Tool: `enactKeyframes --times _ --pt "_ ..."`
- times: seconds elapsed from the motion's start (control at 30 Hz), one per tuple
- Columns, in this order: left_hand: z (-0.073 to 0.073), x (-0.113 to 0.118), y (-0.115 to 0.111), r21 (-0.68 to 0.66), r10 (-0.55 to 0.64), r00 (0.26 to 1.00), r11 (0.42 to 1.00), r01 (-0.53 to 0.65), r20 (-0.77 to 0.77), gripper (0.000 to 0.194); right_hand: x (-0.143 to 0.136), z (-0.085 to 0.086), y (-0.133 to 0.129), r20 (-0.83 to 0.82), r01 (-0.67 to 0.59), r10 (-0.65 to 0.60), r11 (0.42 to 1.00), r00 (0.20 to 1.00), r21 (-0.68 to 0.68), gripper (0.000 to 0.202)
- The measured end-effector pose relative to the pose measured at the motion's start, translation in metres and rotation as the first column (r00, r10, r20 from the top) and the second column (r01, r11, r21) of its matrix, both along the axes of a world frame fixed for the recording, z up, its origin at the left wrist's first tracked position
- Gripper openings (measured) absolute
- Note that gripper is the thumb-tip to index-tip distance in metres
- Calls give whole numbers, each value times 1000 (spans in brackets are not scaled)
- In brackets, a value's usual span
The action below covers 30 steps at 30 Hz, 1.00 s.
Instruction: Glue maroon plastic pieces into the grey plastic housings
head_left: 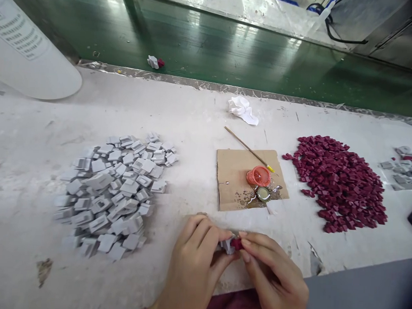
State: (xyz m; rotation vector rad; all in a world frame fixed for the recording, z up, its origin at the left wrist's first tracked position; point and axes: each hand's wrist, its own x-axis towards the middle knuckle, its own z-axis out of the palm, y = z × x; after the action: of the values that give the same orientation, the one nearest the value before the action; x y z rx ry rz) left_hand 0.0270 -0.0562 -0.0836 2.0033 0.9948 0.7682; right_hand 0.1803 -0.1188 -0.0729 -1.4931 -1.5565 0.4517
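Observation:
Near the table's front edge, my left hand (199, 258) pinches a small grey plastic piece (227, 246). Against its right side sits a dark red piece (237, 244), which the fingertips of my right hand (272, 269) grip. The two pieces touch; my fingers hide how far one goes into the other. Just beyond my hands lies a square of cardboard (232, 169) with a small red tub (259, 175), a bottle cap (263, 193) and wet spots on it. A thin brush (248, 148) rests across the cardboard's back edge.
Left is a heap of grey pieces (120, 192); right, a heap of dark red pieces (340, 181). More grey pieces (406, 168) lie far right. Crumpled tissue (243, 110) and a white bottle (34, 54) stand behind. A joined grey-and-red piece (155, 62) sits on the green belt (209, 51).

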Motion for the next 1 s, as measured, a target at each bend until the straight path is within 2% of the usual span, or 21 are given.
enactKeyframes --times 0.33,0.47,0.53,0.6,0.63,0.67,0.7,0.73,0.8,0.87,0.93,1.0 --pt "4 4 3 24 43 999 999 -44 30 22 -1 6 9 42 -98 96 993 995 61 29" --pt "-2 1 1 69 12 1000 998 -12 4 23 -5 8 9 56 -155 152 987 987 41 26" --pt "0 -5 3 87 -23 999 996 26 -32 21 2 8 5 116 -180 177 984 977 16 24" --pt "10 -15 14 87 -72 995 993 78 -76 17 19 8 1 228 -69 65 998 972 12 31" --pt "19 -20 24 101 -81 993 991 90 -91 15 32 8 0 294 58 -67 998 954 39 38" --pt "30 -23 39 133 -67 992 988 81 -105 16 48 8 0 355 208 -226 974 907 89 42" --pt "42 -23 57 181 -35 993 982 56 -116 18 66 8 1 409 358 -385 922 827 144 43" --pt "55 -20 78 231 6 992 973 23 -124 21 83 8 4 474 452 -484 872 735 190 39" --pt "79 1 128 283 79 984 959 -31 -161 24 114 7 11 618 467 -492 857 613 219 33" --pt "91 36 182 240 82 967 971 -23 -242 26 133 3 19 707 425 -435 881 557 207 35" --pt "90 76 234 233 112 945 972 -39 -309 26 143 -3 22 719 395 -416 894 557 211 39" --pt "80 111 278 230 155 911 971 -69 -381 24 149 -11 17 653 388 -440 892 617 234 37"
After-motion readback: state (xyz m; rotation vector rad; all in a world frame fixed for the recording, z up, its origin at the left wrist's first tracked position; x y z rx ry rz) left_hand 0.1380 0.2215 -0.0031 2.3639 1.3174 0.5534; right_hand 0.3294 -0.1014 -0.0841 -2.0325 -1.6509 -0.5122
